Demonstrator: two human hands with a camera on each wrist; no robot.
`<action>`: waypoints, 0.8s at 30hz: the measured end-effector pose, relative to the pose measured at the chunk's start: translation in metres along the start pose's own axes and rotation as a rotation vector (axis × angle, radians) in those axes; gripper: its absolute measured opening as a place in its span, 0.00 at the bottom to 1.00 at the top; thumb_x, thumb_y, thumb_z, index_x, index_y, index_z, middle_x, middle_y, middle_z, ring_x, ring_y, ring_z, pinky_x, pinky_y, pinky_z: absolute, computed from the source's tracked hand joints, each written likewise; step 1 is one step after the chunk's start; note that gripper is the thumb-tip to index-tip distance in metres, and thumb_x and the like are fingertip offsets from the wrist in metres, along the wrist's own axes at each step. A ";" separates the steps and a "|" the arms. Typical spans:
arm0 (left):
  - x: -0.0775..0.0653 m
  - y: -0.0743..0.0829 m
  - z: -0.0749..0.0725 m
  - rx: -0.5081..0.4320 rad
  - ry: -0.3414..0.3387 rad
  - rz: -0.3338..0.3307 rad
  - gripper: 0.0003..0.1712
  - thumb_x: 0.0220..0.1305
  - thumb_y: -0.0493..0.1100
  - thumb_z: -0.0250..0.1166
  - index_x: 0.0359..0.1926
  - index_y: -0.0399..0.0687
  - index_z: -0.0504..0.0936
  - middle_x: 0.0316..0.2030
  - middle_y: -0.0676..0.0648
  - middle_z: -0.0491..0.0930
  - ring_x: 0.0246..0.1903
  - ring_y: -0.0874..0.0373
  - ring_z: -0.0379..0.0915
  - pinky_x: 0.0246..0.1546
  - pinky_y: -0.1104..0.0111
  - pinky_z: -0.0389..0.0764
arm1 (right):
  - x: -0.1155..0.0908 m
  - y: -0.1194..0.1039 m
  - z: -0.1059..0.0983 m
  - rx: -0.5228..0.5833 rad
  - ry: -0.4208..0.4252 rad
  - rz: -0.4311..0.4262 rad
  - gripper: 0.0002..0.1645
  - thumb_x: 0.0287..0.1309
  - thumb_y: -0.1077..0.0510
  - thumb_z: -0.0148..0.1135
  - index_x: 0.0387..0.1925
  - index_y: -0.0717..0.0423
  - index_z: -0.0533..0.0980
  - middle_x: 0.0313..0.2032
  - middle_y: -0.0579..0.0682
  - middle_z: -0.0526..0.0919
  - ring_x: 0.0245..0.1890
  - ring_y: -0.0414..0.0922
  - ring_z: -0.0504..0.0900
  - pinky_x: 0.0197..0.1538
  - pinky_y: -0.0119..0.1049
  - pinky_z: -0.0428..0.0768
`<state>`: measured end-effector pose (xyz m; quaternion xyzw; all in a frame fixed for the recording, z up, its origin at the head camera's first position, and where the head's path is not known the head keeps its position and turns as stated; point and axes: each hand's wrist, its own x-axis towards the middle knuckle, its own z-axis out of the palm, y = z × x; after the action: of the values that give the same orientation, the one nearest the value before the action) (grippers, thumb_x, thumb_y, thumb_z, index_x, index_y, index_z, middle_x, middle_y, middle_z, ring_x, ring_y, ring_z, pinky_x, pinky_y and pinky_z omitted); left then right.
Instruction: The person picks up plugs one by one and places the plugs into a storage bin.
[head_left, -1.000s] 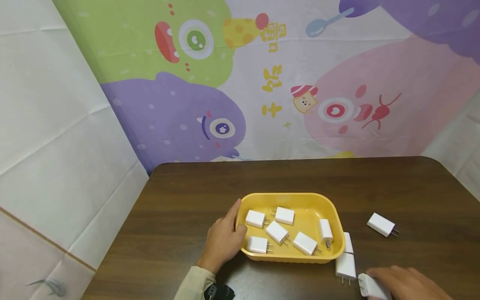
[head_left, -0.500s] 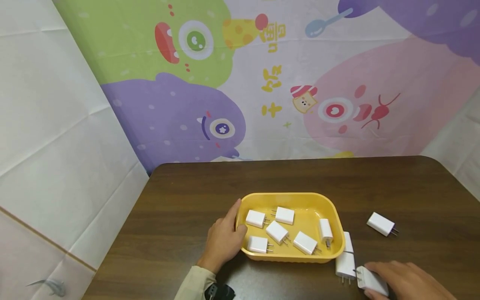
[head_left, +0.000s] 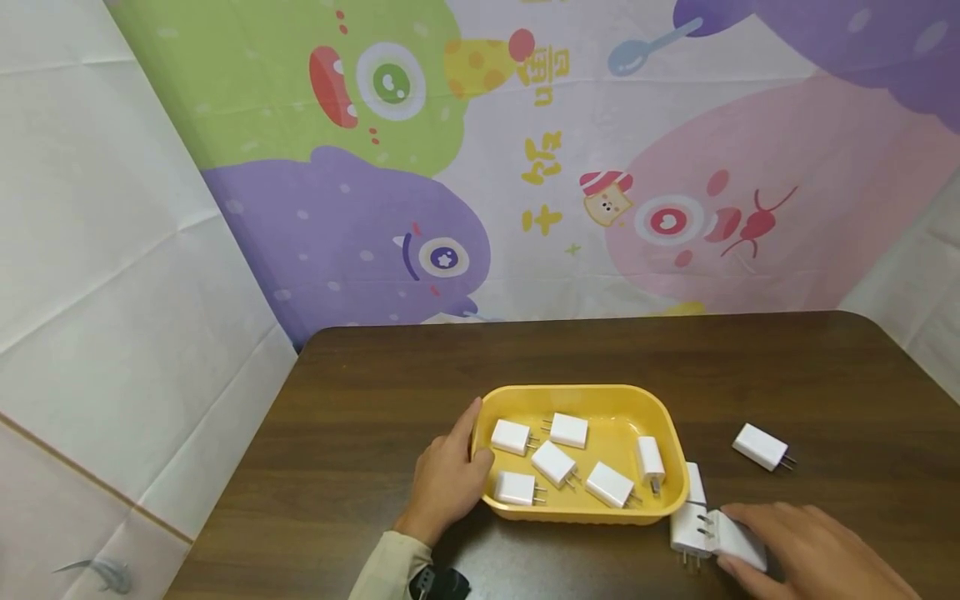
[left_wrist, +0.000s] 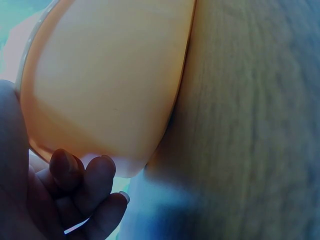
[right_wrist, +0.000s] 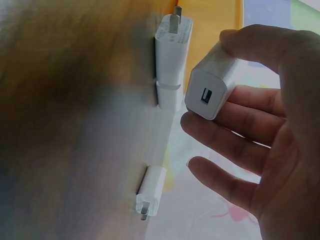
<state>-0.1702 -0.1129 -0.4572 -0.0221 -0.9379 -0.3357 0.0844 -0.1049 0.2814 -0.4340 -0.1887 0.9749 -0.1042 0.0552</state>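
Pinching charger [head_left: 738, 542] in R hand [head_left: 817, 550], L hand [head_left: 446, 475] gripping yel tray [head_left: 615, 408] @ L end

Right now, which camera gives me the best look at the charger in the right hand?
The right wrist view: the charger looms large there, its USB port facing the camera. The head view shows it smaller, with prongs visible; the left wrist view doesn't show it.

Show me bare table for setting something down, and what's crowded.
Free: the table left of the left hand, and the strip between the yellow tray and the patterned backdrop. Crowded: beside the tray's right end, with two chargers end to end and the right hand holding a third charger.
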 end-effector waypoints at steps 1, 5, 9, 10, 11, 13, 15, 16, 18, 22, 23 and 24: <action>0.000 0.000 0.000 0.000 -0.002 -0.003 0.38 0.62 0.46 0.58 0.75 0.54 0.66 0.44 0.46 0.85 0.31 0.55 0.74 0.38 0.55 0.75 | 0.000 -0.001 0.000 -0.008 0.026 -0.004 0.36 0.53 0.25 0.62 0.52 0.45 0.80 0.45 0.36 0.83 0.40 0.39 0.80 0.45 0.50 0.79; 0.000 0.000 0.000 -0.004 -0.004 -0.004 0.38 0.62 0.46 0.58 0.75 0.54 0.66 0.43 0.47 0.85 0.31 0.55 0.73 0.38 0.56 0.74 | 0.001 -0.005 -0.002 0.004 0.050 0.015 0.38 0.52 0.25 0.63 0.53 0.47 0.81 0.45 0.39 0.84 0.41 0.41 0.80 0.46 0.52 0.79; 0.000 -0.001 0.000 0.001 0.000 0.012 0.38 0.62 0.45 0.58 0.75 0.52 0.66 0.44 0.46 0.85 0.31 0.55 0.74 0.38 0.55 0.75 | 0.002 -0.008 -0.002 0.007 0.104 0.007 0.38 0.51 0.27 0.66 0.52 0.49 0.81 0.45 0.41 0.84 0.41 0.43 0.81 0.46 0.53 0.80; 0.000 -0.001 0.000 0.001 0.002 0.015 0.38 0.62 0.44 0.58 0.75 0.52 0.66 0.44 0.46 0.85 0.31 0.55 0.74 0.38 0.55 0.75 | 0.003 -0.008 -0.002 0.007 0.116 0.007 0.38 0.51 0.27 0.66 0.52 0.49 0.81 0.45 0.41 0.84 0.42 0.43 0.81 0.46 0.53 0.80; 0.001 -0.001 0.000 0.003 0.004 0.018 0.38 0.62 0.44 0.58 0.74 0.52 0.66 0.43 0.45 0.85 0.31 0.55 0.74 0.38 0.55 0.75 | 0.003 -0.009 -0.003 0.010 0.133 0.005 0.38 0.51 0.27 0.66 0.51 0.49 0.81 0.45 0.41 0.84 0.42 0.44 0.81 0.46 0.53 0.80; 0.001 -0.001 0.000 0.003 0.005 0.021 0.38 0.62 0.43 0.58 0.74 0.51 0.66 0.43 0.45 0.85 0.31 0.55 0.74 0.38 0.55 0.75 | 0.003 -0.011 -0.003 0.012 0.166 -0.001 0.37 0.50 0.28 0.67 0.51 0.49 0.81 0.45 0.41 0.85 0.43 0.45 0.82 0.46 0.54 0.80; 0.001 -0.001 0.000 0.003 0.004 0.020 0.38 0.62 0.43 0.58 0.74 0.51 0.66 0.43 0.46 0.85 0.31 0.56 0.74 0.38 0.55 0.75 | 0.004 -0.012 -0.005 0.001 0.211 -0.022 0.34 0.51 0.30 0.69 0.50 0.48 0.82 0.44 0.40 0.85 0.42 0.44 0.82 0.45 0.53 0.80; 0.002 -0.001 0.000 0.003 0.003 0.020 0.38 0.62 0.43 0.58 0.74 0.52 0.66 0.43 0.46 0.85 0.31 0.56 0.74 0.38 0.55 0.75 | 0.005 -0.013 -0.006 -0.002 0.224 -0.030 0.34 0.51 0.30 0.69 0.50 0.48 0.82 0.44 0.40 0.85 0.41 0.44 0.82 0.44 0.53 0.80; 0.001 -0.001 0.000 -0.002 -0.001 0.015 0.38 0.62 0.44 0.58 0.75 0.52 0.66 0.43 0.46 0.85 0.31 0.56 0.74 0.39 0.55 0.75 | 0.006 -0.015 -0.008 -0.028 0.275 -0.063 0.31 0.50 0.33 0.72 0.49 0.47 0.82 0.43 0.38 0.85 0.40 0.43 0.82 0.43 0.50 0.81; 0.001 0.000 0.000 -0.006 -0.004 0.003 0.38 0.62 0.44 0.58 0.75 0.53 0.66 0.44 0.46 0.85 0.32 0.56 0.74 0.40 0.54 0.75 | 0.011 -0.017 -0.013 -0.036 0.277 -0.077 0.31 0.49 0.35 0.73 0.49 0.48 0.82 0.42 0.39 0.85 0.38 0.43 0.82 0.42 0.51 0.81; 0.001 0.000 0.000 -0.008 -0.005 0.000 0.38 0.62 0.44 0.58 0.75 0.54 0.66 0.44 0.46 0.85 0.32 0.55 0.74 0.40 0.54 0.75 | 0.012 -0.018 -0.015 -0.036 0.267 -0.070 0.32 0.49 0.34 0.73 0.50 0.48 0.82 0.42 0.39 0.85 0.39 0.44 0.82 0.42 0.51 0.81; 0.000 0.000 0.000 -0.009 -0.004 -0.004 0.38 0.63 0.45 0.58 0.75 0.54 0.66 0.45 0.46 0.85 0.32 0.55 0.74 0.40 0.54 0.75 | 0.013 -0.020 -0.016 -0.029 0.252 -0.063 0.32 0.50 0.34 0.72 0.51 0.49 0.82 0.43 0.40 0.85 0.40 0.44 0.82 0.43 0.52 0.81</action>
<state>-0.1705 -0.1126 -0.4572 -0.0212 -0.9366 -0.3400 0.0815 -0.1121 0.2616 -0.4149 -0.2054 0.9691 -0.1148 -0.0738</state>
